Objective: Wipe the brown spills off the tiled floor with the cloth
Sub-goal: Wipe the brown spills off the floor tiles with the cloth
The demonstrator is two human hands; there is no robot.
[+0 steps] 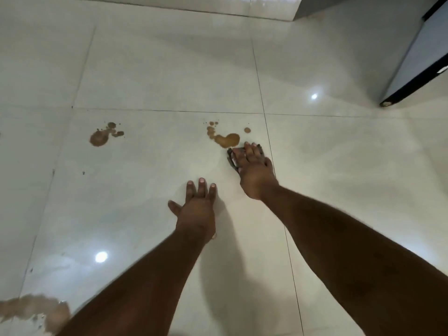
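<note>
**Our hand and cloth at the edge of a brown spill**

We see a shiny, pale tiled floor [145,76] with thin dark lines between the tiles. Our right hand [254,170] is stretched out and lies flat on top of a small dark cloth [231,157]. The fingers are spread and fairly straight, pressing the cloth down on the floor. Only a bit of the cloth peeks out from under the fingers.

The cloth sits just beside a brown spill [228,139], right at its near edge. That spill has one big blob and some little round drops next to it. A second brown spill [99,137] is well apart, off to the left on the same tile. It has small drops around it too.

Our left hand [196,212] rests flat on the floor, closer to us. Its fingers are open and it holds nothing.

A blurry brown patch [31,309] shows in the bottom left corner. A dark cabinet [417,57] stands at the top right. Two bright spots of light shine on the tiles.
</note>
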